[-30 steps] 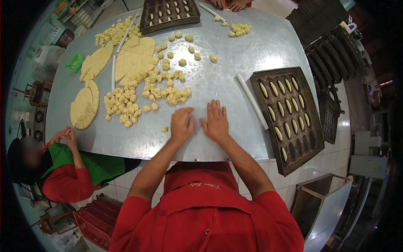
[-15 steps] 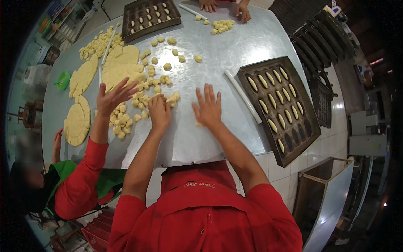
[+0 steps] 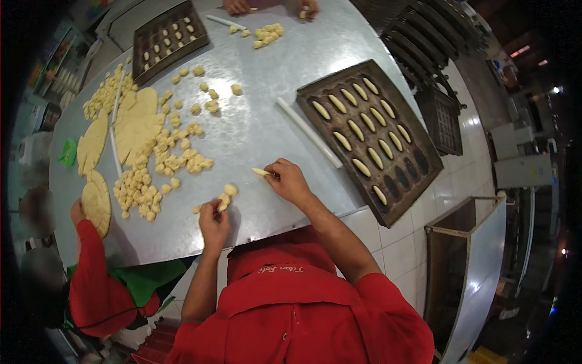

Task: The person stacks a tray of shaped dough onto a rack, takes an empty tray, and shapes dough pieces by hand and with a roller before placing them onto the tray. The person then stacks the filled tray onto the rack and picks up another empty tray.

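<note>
My right hand [image 3: 288,182] pinches one end of a slim rolled dough piece [image 3: 260,172] just above the steel table [image 3: 260,121]. Nearer the front edge, my left hand [image 3: 214,225] has its fingers closed on small dough lumps [image 3: 227,194], some sticking out past the fingertips. To my right lies a dark baking tray [image 3: 418,189] with moulded hollows. Rolled dough pieces [image 3: 376,158] fill most of them, and several hollows at the near right hold none. A white rolling pin [image 3: 309,132] rests alongside the tray's left side.
Cut dough lumps [image 3: 136,191] are heaped on the left, beside scored dough sheets [image 3: 136,124] and a long white rod [image 3: 114,136]. A co-worker's hand [image 3: 77,212] touches a round sheet at left. Another person's hands [image 3: 237,6] work at the far edge, near a second tray [image 3: 173,59].
My right hand has lifted off the tabletop and now holds a rolled piece. My left hand came nearer with dough lumps. The co-worker's raised arm has lowered; the view has shifted.
</note>
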A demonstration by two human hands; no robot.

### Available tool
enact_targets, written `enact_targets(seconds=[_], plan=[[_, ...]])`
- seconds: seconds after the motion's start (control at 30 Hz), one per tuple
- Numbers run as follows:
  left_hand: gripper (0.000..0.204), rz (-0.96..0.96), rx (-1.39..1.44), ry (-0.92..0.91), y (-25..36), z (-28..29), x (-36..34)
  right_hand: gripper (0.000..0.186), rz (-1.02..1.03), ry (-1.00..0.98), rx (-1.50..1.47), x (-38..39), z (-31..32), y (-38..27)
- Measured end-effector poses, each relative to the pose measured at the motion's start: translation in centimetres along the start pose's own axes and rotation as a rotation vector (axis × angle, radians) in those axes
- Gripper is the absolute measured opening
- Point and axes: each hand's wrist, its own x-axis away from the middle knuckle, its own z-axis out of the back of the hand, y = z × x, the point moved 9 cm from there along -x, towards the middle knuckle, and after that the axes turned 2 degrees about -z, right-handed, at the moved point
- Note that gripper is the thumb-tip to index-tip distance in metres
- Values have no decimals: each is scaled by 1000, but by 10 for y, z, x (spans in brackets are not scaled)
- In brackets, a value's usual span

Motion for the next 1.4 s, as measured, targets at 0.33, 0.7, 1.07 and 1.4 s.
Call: enact_targets(seconds=[0.33, 0.7, 1.07, 1.4], plan=[[79, 281, 139, -318, 36, -25, 32, 15, -337, 423, 442, 130, 258, 110], [23, -45, 27, -144, 83, -45, 11, 30, -364, 313, 809, 119, 246, 105], [34, -546, -580, -107, 101, -95, 13, 38, -69, 324, 688, -6, 56, 38], [66, -404, -431, -44, 86, -49, 29, 34, 330, -63, 451, 87, -1, -4]])
